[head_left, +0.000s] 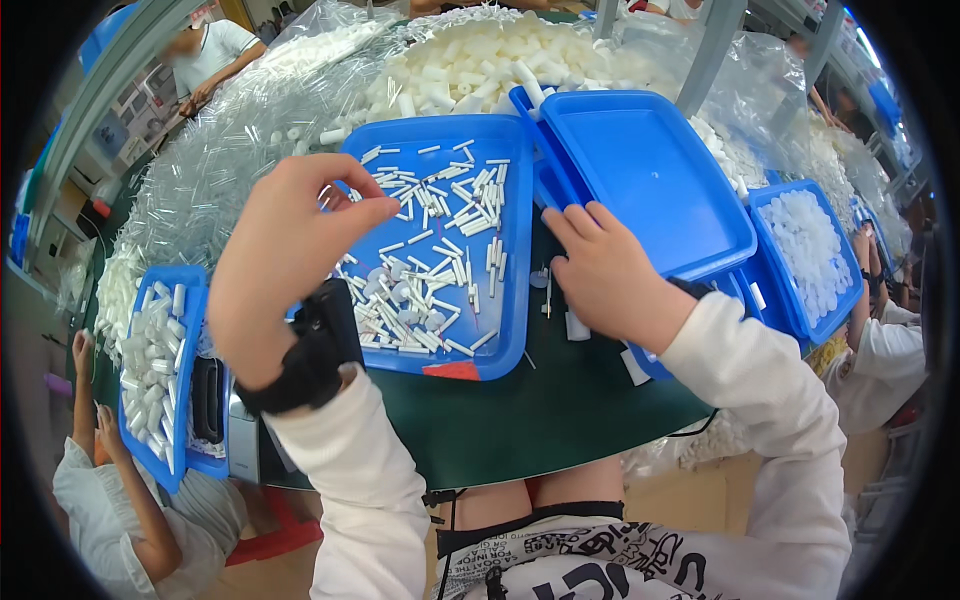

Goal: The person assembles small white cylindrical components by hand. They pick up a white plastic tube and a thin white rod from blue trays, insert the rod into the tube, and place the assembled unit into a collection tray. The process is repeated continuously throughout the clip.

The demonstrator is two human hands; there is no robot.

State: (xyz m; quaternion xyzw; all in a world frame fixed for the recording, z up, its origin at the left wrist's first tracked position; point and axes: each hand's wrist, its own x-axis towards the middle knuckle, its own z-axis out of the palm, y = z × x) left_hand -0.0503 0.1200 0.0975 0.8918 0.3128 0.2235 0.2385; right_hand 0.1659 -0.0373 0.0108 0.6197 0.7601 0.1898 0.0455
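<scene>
My left hand (285, 250) is raised over the left side of a blue tray (515, 300) that holds several small white plastic sticks and round caps; its thumb and fingers pinch together, and whether a small piece sits between them I cannot tell. My right hand (600, 270) rests knuckles up on the dark green table (560, 400), between this tray and an empty blue tray (650, 170), its fingers curled near small white pieces (575, 325). A black band with a device is strapped on my left wrist (310, 355).
A heap of white tubes (480, 55) and clear plastic bags lies behind the trays. Another blue tray of white parts (810, 250) stands at the right, one more at the left (160, 370). Other people sit at both sides and at the far left.
</scene>
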